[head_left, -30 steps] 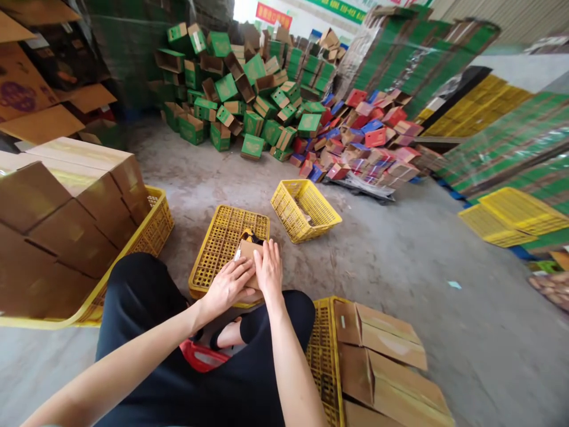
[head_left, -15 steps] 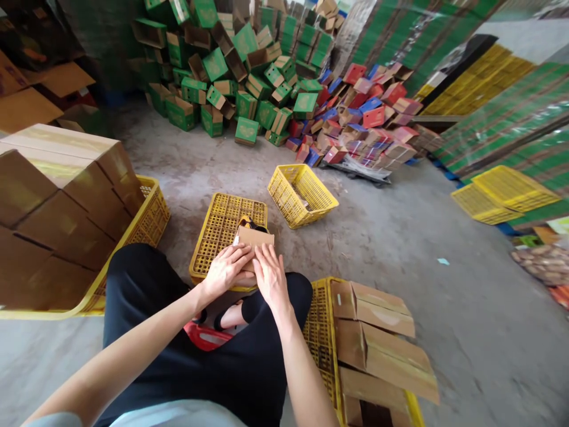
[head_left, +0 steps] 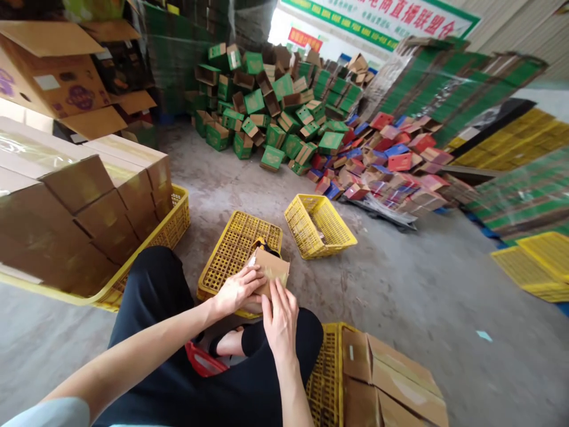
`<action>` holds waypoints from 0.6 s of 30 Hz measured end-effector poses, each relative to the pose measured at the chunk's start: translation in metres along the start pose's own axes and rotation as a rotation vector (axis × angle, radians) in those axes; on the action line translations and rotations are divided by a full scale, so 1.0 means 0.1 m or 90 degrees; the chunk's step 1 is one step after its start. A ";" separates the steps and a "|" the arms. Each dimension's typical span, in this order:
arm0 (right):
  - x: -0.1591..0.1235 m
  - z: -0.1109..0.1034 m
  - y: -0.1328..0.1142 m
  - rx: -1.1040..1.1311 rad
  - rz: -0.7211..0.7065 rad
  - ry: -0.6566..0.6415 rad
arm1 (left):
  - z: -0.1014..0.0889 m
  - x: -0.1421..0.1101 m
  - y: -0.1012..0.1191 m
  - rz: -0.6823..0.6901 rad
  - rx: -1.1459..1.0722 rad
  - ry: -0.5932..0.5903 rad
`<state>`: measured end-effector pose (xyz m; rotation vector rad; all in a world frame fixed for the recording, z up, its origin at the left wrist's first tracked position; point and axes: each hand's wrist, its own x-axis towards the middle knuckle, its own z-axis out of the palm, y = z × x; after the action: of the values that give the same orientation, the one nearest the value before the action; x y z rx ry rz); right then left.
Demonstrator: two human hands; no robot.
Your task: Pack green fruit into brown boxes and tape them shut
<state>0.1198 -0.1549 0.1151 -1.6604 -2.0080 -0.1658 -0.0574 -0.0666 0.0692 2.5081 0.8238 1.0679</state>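
Note:
A small brown cardboard box (head_left: 272, 264) rests on an upturned yellow plastic crate (head_left: 229, 249) between my knees. A strip of clear tape shines on its top. My left hand (head_left: 242, 289) lies over the box's left side, fingers stretched across the top. On the near right part, my right hand (head_left: 281, 314) presses with its fingers extended. Just behind the box sits a black-and-yellow object (head_left: 265, 245), partly covered, its kind unclear.
At left, a yellow crate (head_left: 180, 216) holds stacked brown boxes (head_left: 102, 216). Another crate (head_left: 326, 376) with boxes (head_left: 404, 379) stands by my right knee. A yellow basket (head_left: 320, 228) is ahead. Green cartons (head_left: 272, 158) and red-blue cartons (head_left: 399, 161) lie heaped beyond.
The view has tipped up and turned left. My right hand has slid towards me along the box top, uncovering its far part, while my left hand stays over the left side.

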 end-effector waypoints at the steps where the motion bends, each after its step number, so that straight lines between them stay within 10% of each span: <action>1: 0.04 0.01 0.01 -0.007 -0.006 0.002 | -0.01 0.00 0.00 -0.001 -0.007 0.000; 18: 0.27 0.16 0.12 0.042 0.019 -0.002 | 0.06 -0.02 -0.03 -0.023 -0.074 0.012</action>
<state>0.1234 -0.1216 0.1107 -1.6491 -1.9689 -0.0864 -0.0558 -0.0657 0.0627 2.3824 0.7858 1.0971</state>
